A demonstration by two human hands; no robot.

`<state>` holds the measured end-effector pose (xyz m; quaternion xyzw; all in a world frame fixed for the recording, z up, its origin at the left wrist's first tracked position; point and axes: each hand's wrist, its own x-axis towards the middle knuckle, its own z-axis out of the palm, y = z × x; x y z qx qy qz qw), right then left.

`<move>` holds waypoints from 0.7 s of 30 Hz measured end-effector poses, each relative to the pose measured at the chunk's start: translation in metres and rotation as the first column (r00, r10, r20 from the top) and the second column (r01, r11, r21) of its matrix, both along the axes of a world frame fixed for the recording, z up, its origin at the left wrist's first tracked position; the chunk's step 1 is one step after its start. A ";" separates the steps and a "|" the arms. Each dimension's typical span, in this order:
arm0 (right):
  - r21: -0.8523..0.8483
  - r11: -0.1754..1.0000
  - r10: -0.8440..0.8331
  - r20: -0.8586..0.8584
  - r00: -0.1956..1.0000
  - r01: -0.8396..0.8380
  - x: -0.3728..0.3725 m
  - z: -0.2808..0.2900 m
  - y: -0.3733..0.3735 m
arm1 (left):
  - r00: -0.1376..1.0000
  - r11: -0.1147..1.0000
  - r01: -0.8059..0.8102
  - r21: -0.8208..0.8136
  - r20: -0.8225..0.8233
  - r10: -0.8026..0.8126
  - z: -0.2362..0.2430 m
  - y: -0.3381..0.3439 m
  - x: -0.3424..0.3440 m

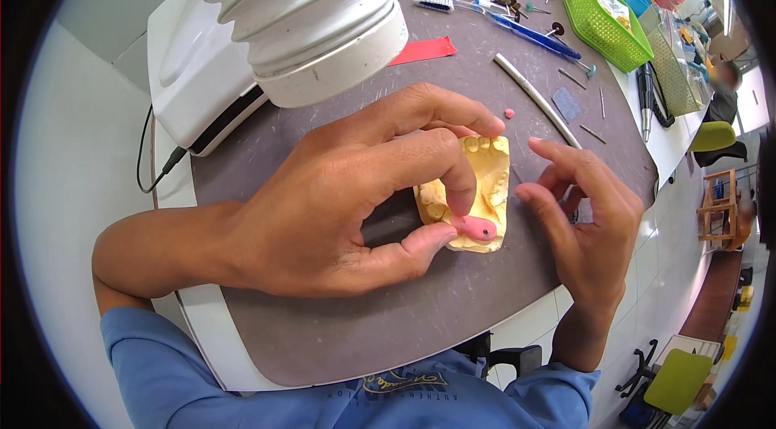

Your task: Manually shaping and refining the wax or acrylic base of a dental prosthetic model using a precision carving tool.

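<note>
A yellow dental cast (490, 187) with moulded teeth lies on the dark mat in front of me. On its near end rests a small pink wax-like piece (475, 228) with dark dots in it. The thumb and index finger of my left hand (347, 187) pinch this piece, while its other fingers reach over the far edge of the cast. To the right of the cast, my right hand (594, 207) hovers with its thumb and index finger apart and nothing visible between them. Its other fingers curl and are partly hidden.
A wide white corrugated hose (323, 33) hangs over the white machine (198, 65) at left. Beyond the cast lie a pink pellet (509, 113), a pale rod (533, 98), a grey square (567, 104), a blue brush (517, 25) and several burs. A green basket (598, 25) and handpiece (646, 98) stand right.
</note>
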<state>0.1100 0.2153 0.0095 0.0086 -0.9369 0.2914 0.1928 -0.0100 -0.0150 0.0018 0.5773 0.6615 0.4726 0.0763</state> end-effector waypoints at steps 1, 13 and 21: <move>0.082 0.995 -0.045 -0.055 0.997 0.049 0.000 0.002 0.003 | 1.000 1.000 0.019 0.005 -0.025 -0.019 0.000 0.001 -0.001; 0.434 0.895 -0.087 -0.045 0.995 0.098 -0.018 0.004 0.034 | 0.997 0.997 0.039 -0.068 0.069 -0.034 0.010 0.003 0.010; -0.324 0.944 -0.091 -0.446 0.891 -0.066 0.007 -0.005 0.031 | 0.915 0.921 -0.363 -0.141 -0.240 0.323 0.013 -0.014 0.038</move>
